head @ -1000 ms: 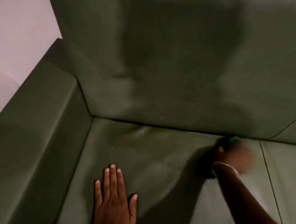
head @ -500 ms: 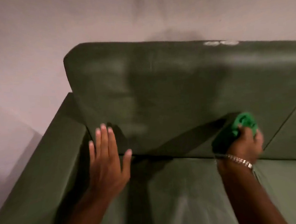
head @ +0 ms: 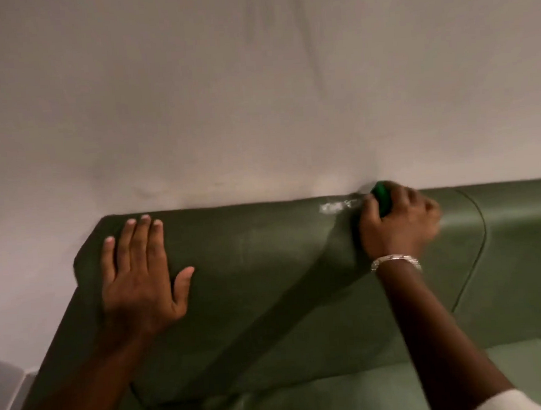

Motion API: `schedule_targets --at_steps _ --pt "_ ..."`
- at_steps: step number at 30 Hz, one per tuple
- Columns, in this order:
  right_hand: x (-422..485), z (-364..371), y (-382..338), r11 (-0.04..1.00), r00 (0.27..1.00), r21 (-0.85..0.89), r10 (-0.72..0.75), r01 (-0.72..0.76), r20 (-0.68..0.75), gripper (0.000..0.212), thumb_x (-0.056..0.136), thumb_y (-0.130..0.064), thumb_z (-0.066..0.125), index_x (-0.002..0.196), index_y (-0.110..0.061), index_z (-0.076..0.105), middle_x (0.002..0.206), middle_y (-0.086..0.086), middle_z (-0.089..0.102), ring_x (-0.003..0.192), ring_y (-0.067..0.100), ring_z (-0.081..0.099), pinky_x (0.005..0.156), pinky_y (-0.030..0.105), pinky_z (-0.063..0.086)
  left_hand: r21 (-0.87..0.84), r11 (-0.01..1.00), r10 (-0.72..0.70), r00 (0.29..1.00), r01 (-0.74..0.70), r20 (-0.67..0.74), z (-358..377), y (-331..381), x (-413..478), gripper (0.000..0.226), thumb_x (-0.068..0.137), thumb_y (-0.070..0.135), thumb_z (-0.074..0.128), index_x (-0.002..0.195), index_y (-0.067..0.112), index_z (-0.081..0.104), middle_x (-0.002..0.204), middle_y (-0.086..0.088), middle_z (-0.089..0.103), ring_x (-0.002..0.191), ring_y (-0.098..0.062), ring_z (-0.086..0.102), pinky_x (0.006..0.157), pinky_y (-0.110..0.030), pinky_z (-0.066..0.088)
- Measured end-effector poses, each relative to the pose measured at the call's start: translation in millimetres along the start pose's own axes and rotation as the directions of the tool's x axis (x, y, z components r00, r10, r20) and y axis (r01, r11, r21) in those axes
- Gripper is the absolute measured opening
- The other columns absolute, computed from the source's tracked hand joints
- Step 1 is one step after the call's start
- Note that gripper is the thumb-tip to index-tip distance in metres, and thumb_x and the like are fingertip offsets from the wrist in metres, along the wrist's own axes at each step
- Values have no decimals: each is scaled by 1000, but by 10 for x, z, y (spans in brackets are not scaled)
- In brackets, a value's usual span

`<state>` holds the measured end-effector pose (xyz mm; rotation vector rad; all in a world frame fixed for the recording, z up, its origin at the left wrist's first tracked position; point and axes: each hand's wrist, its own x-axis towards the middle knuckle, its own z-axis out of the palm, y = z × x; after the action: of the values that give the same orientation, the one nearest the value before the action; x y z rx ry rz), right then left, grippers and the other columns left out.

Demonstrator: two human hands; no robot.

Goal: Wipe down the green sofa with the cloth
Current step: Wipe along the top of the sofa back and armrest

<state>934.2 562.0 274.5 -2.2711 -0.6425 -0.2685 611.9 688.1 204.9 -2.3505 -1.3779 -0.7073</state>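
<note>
The green sofa [head: 268, 285] fills the lower half of the view, its back cushion facing me. My right hand [head: 398, 224], with a silver bracelet at the wrist, is closed around a bright green cloth [head: 382, 197] and presses it on the top edge of the back cushion. A whitish smear [head: 336, 206] lies on that edge just left of the cloth. My left hand [head: 143, 277] rests flat on the upper left of the back cushion, fingers spread, holding nothing.
A pale wall [head: 255, 94] rises directly behind the sofa. The left armrest [head: 58, 354] runs down at the lower left. A seam [head: 477, 248] divides the back cushions at the right. The seat cushion [head: 340, 398] shows along the bottom.
Both hands have risen from the seat to the top of the back cushion. The right hand carried the cloth up to the white smear; the view tilted up toward the wall.
</note>
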Motion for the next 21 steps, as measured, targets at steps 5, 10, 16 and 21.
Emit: schedule_targets --at_steps 5,10,16,21 --pt "-757 383 -920 861 830 10 -494 509 257 38 86 -54 51 111 -31 65 116 2 67 111 34 55 101 52 43 -4 1000 -13 1000 13 18 23 -8 -4 78 93 52 28 148 -3 35 155 -27 39 146 -43 33 120 -59 19" --pt "-113 49 -297 834 811 -78 -504 547 296 41 85 -52 53 119 -32 65 123 0 67 115 31 57 105 52 38 18 1000 -12 999 12 50 -21 -36 5 79 93 53 28 148 -3 35 154 -27 40 146 -42 33 120 -58 19" --pt "266 -82 -20 977 989 -207 80 -53 126 39 87 -41 59 121 -22 65 133 15 59 128 41 43 111 55 34 18 1000 -2 996 1 89 96 -83 -16 82 91 56 29 152 1 27 157 -23 34 149 -38 25 124 -53 10" --pt "-1108 344 -1227 901 849 -26 -398 433 347 40 81 -42 54 117 -29 66 127 6 66 123 37 53 108 57 39 -12 1000 10 991 -9 132 33 -87 -12 82 93 57 30 154 3 25 158 -22 33 150 -38 25 124 -52 9"
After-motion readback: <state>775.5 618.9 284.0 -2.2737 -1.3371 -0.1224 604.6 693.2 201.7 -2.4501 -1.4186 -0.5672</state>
